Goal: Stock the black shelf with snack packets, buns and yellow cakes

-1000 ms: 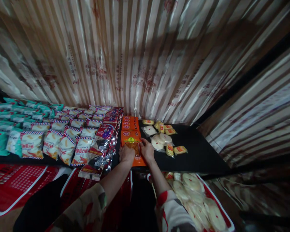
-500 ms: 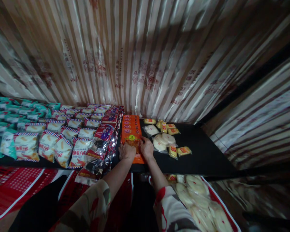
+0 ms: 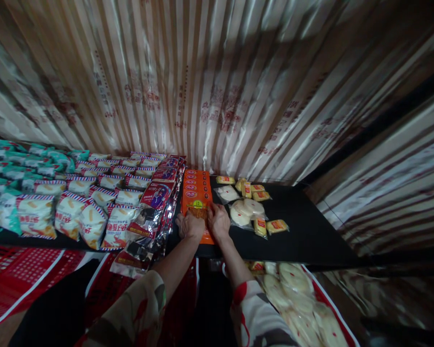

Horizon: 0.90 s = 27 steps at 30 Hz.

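Note:
Orange snack packets lie overlapped in a column on the black shelf, their top edges stepping away toward the back. My left hand is curled over the left edge of the nearest packet, fingers closed on it. Along its right edge my right hand grips the same packet, thumb side toward the front of the pack. Brown sticks show on the packet's front between the hands. Just left of my left hand lean dark red and silver packets. Right of my right hand lie round white flat cakes in clear wrap.
Small yellow packets lie on the black shelf at right. White chip bags and teal bags fill the left. Below stand red baskets, one at right holding wrapped white cakes. Striped sheeting hangs behind.
Both hands stay on the nearest orange packet, with only a slight shift of the right hand. The view has moved a little; the goods appear in the same arrangement.

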### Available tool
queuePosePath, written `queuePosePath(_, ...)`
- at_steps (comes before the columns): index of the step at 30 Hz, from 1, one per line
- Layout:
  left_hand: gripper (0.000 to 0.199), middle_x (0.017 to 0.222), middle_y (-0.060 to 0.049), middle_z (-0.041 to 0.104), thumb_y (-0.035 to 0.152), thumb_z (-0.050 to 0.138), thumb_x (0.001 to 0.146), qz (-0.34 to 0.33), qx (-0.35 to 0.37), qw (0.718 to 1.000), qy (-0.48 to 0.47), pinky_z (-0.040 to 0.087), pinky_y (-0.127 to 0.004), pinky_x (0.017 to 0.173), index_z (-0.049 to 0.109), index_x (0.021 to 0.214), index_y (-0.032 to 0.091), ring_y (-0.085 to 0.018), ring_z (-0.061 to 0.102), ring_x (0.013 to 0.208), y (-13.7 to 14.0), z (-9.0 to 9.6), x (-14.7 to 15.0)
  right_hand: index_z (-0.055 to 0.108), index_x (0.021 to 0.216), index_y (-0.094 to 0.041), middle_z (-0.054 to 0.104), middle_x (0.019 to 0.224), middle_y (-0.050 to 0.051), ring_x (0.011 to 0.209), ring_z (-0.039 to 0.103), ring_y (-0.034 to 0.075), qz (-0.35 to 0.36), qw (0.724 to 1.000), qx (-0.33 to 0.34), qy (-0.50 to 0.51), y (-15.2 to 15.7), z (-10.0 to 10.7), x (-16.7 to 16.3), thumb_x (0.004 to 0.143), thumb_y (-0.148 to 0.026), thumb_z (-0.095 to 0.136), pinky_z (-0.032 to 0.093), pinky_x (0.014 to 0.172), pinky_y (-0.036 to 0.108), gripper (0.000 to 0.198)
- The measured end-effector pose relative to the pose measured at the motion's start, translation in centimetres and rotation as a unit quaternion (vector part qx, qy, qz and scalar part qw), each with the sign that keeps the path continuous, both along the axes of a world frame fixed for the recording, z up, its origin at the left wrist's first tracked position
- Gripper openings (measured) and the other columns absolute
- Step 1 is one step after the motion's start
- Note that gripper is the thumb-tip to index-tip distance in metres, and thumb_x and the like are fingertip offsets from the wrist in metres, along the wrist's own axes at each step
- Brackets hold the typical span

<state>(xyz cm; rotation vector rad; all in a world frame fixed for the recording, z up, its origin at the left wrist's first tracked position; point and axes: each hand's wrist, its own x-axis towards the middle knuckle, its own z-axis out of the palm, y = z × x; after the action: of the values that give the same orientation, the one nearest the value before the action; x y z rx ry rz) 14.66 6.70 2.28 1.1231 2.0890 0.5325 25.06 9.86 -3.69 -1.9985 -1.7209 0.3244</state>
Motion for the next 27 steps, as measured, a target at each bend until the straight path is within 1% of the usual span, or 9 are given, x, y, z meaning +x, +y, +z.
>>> queuePosePath(7, 0.048, 0.126, -0.017, 0.048, 0.023, 0.051, 0.074, 0.002, -0.002, 1.0, 0.022, 0.038, -0.036, 0.095, 0.055, 0.12, 0.014, -0.032, 0.043, 0.118, -0.2, -0.5, 0.1, 0.061, 0.118, -0.019, 0.059, 0.11, 0.01, 0.096, 0.056, 0.019, -0.006, 1.0, -0.005, 0.018, 0.1, -0.8, 0.0, 0.087, -0.03, 0.043, 0.043, 0.082, 0.027, 0.037)
queuePosePath(11, 0.051, 0.137, -0.019, 0.039, 0.021, 0.05, 0.074, 0.004, -0.002, 0.999, 0.036, 0.036, -0.037, 0.099, 0.052, 0.123, 0.01, -0.032, 0.039, 0.123, -0.4, -0.4, 0.6, 0.061, 0.118, -0.019, 0.058, 0.111, 0.011, 0.1, 0.054, 0.021, -0.008, 1.0, 0.0, 0.021, 0.0, -0.9, 0.0, 0.086, -0.029, 0.043, 0.042, 0.085, 0.028, 0.038)
queuePosePath(13, 0.055, 0.142, -0.02, 0.033, 0.02, 0.051, 0.074, 0.0, 0.007, 0.999, 0.037, 0.032, -0.038, 0.102, 0.048, 0.127, 0.007, -0.033, 0.034, 0.128, -0.6, -0.4, 0.8, 0.062, 0.116, -0.018, 0.058, 0.111, 0.012, 0.102, 0.053, 0.022, -0.012, 1.0, 0.014, 0.025, -0.2, -0.8, -0.1, 0.086, -0.029, 0.043, 0.041, 0.088, 0.03, 0.038)
queuePosePath(15, 0.057, 0.145, -0.019, 0.03, 0.02, 0.052, 0.074, -0.006, 0.029, 0.999, 0.04, 0.028, -0.04, 0.106, 0.045, 0.128, 0.008, -0.032, 0.027, 0.133, -0.9, -0.5, 1.0, 0.063, 0.115, -0.016, 0.056, 0.114, 0.013, 0.105, 0.05, 0.023, -0.019, 0.999, 0.039, 0.028, -0.5, -0.5, -0.2, 0.085, -0.029, 0.042, 0.04, 0.09, 0.033, 0.038)
queuePosePath(18, 0.049, 0.146, -0.015, 0.03, 0.018, 0.052, 0.075, -0.015, 0.087, 0.995, 0.04, 0.023, -0.039, 0.11, 0.05, 0.124, 0.012, -0.028, 0.021, 0.137, -2.1, -0.7, 1.5, 0.063, 0.111, -0.015, 0.054, 0.118, 0.014, 0.11, 0.047, 0.025, -0.031, 0.995, 0.088, 0.039, -1.3, 0.0, -0.5, 0.085, -0.03, 0.04, 0.039, 0.093, 0.037, 0.039)
queuePosePath(20, 0.038, 0.143, -0.013, 0.037, 0.019, 0.05, 0.077, -0.025, 0.131, 0.991, 0.013, 0.023, -0.036, 0.111, 0.057, 0.115, 0.014, -0.026, 0.026, 0.135, -3.2, -0.8, 1.8, 0.064, 0.109, -0.014, 0.055, 0.116, 0.014, 0.108, 0.049, 0.023, -0.02, 0.992, 0.112, 0.058, -2.2, 0.4, -0.8, 0.084, -0.031, 0.039, 0.041, 0.092, 0.036, 0.039)
queuePosePath(22, 0.028, 0.132, -0.011, 0.048, 0.021, 0.048, 0.081, -0.035, 0.165, 0.985, -0.041, 0.025, -0.034, 0.11, 0.062, 0.105, 0.016, -0.023, 0.036, 0.127, -4.7, -0.8, 2.0, 0.064, 0.107, -0.014, 0.058, 0.111, 0.013, 0.101, 0.053, 0.022, 0.009, 0.988, 0.125, 0.088, -3.5, 0.7, -1.0, 0.083, -0.032, 0.038, 0.043, 0.089, 0.035, 0.039)
queuePosePath(25, 0.027, 0.115, -0.011, 0.059, 0.022, 0.042, 0.086, -0.061, 0.19, 0.968, -0.151, 0.033, -0.032, 0.105, 0.062, 0.104, 0.018, -0.022, 0.049, 0.113, -7.3, -0.9, 1.8, 0.065, 0.101, -0.014, 0.062, 0.102, 0.012, 0.093, 0.057, 0.021, 0.047, 0.981, 0.139, 0.128, -6.2, 0.8, -1.4, 0.081, -0.029, 0.036, 0.046, 0.086, 0.034, 0.038)
queuePosePath(27, 0.029, 0.113, -0.01, 0.059, 0.019, 0.04, 0.086, -0.079, 0.192, 0.958, -0.197, 0.038, -0.032, 0.101, 0.06, 0.107, 0.019, -0.021, 0.052, 0.109, -9.3, -1.3, 1.1, 0.065, 0.099, -0.015, 0.063, 0.098, 0.012, 0.091, 0.058, 0.021, 0.065, 0.976, 0.146, 0.148, -8.4, 0.5, -1.8, 0.079, -0.026, 0.037, 0.046, 0.085, 0.035, 0.036)
